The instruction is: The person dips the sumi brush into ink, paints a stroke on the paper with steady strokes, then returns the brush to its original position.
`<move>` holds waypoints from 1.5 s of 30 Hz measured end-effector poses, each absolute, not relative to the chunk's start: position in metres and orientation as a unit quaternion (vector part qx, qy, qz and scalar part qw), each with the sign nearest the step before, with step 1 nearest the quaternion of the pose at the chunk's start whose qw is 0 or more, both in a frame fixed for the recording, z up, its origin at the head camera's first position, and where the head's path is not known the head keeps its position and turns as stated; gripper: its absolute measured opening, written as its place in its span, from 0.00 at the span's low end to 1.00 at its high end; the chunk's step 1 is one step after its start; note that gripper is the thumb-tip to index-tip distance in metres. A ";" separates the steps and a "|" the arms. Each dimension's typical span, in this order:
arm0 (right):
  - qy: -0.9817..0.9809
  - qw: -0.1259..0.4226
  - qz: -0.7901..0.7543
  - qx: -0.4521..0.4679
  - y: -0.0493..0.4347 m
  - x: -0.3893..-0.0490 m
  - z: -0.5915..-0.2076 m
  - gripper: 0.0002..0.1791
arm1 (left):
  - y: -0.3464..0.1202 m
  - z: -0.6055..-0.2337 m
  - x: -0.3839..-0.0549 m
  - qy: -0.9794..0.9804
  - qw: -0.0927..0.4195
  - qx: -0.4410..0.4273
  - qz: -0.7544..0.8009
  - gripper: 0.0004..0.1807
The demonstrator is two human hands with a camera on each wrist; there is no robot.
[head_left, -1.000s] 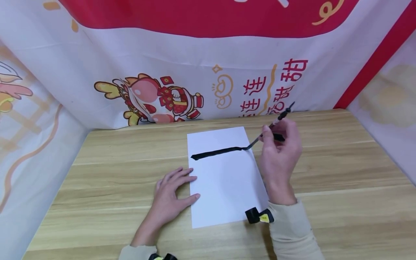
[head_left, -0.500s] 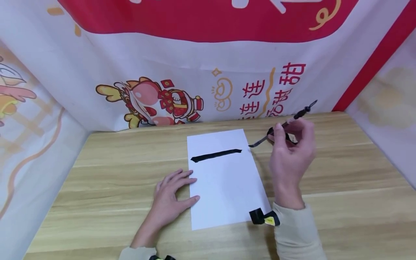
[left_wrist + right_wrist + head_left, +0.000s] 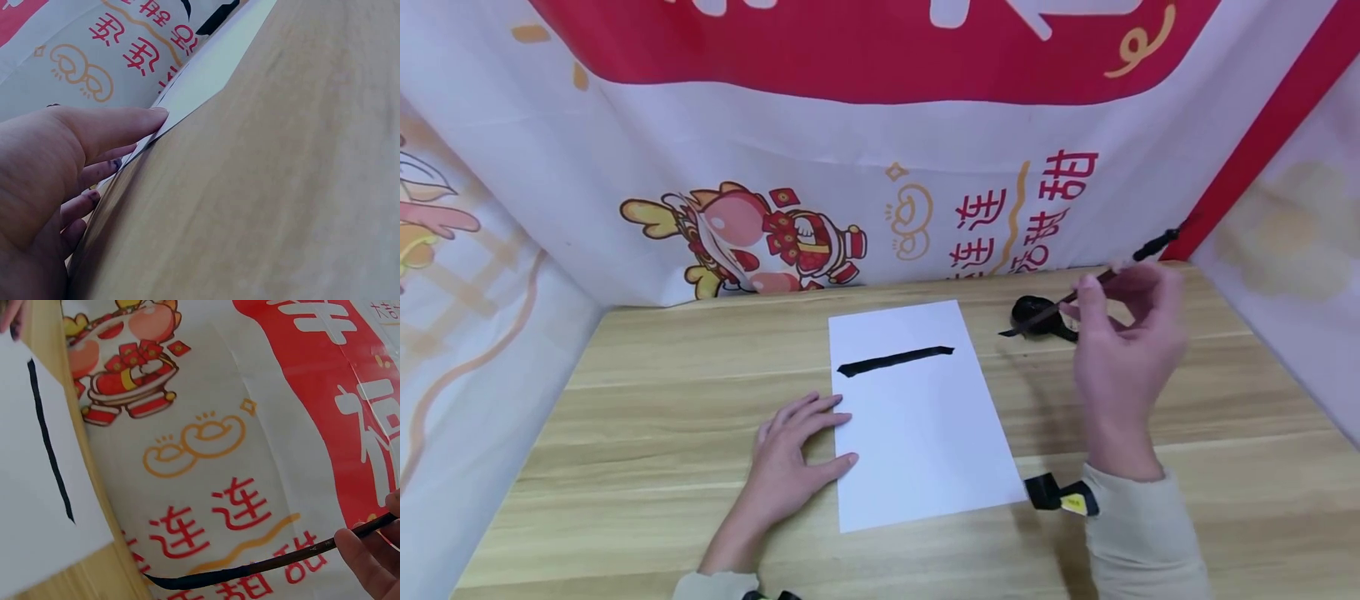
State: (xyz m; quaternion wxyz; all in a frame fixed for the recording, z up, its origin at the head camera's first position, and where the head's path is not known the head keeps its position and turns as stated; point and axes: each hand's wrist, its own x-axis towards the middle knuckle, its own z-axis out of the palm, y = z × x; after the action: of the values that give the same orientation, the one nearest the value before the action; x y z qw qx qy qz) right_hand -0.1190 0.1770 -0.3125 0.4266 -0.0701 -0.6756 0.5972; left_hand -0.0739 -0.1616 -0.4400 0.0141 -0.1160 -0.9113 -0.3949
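A white sheet of paper (image 3: 917,442) lies on the wooden table, with one thick black ink stroke (image 3: 895,361) across its upper part. My left hand (image 3: 793,450) rests at the sheet's left edge, fingers spread and fingertips on the paper; in the left wrist view the thumb (image 3: 134,125) lies along the edge. My right hand (image 3: 1127,350) pinches a dark writing brush (image 3: 300,555) between thumb and fingers. Its black tip points left and down, right of the sheet. Behind the brush, a round black object (image 3: 1036,315) with a short handle-like part sits on the table, partly covered by the hand.
A printed white and red cloth (image 3: 760,133) stands as a wall along the table's back edge, with more cloth on both sides. Bare wooden tabletop (image 3: 647,400) extends left of the sheet. A small black wrist camera (image 3: 1060,494) hangs near the sheet's lower right corner.
My right hand has lifted the brush off the end of the stroke and moved right, past the sheet's edge. The round black object now shows more. My left hand stays in place.
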 end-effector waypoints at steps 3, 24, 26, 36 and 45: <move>-0.680 0.427 0.591 -0.076 0.188 -0.117 -0.306 0.11 | -0.162 -0.441 -0.074 -0.913 0.012 -0.116 -0.392 0.27; -0.618 0.351 0.702 0.053 0.231 -0.111 -0.321 0.12 | -0.165 -0.445 -0.072 -0.915 0.000 -0.100 -0.391 0.28; -0.635 0.324 0.698 0.063 0.236 -0.109 -0.326 0.11 | -0.165 -0.445 -0.072 -0.915 -0.001 -0.099 -0.391 0.28; -0.698 0.229 0.671 0.101 0.256 -0.097 -0.346 0.12 | -0.163 -0.444 -0.073 -0.916 0.002 -0.103 -0.388 0.28; -0.821 0.183 0.537 0.058 0.267 -0.089 -0.355 0.16 | -0.162 -0.443 -0.075 -0.917 0.006 -0.106 -0.385 0.28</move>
State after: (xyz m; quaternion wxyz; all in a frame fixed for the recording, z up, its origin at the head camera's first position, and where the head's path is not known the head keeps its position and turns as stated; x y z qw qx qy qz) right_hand -0.0887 0.2672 -0.3549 0.1832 0.0579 -0.8213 0.5372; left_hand -0.0746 -0.1616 -0.4434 0.0063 -0.1064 -0.9166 -0.3853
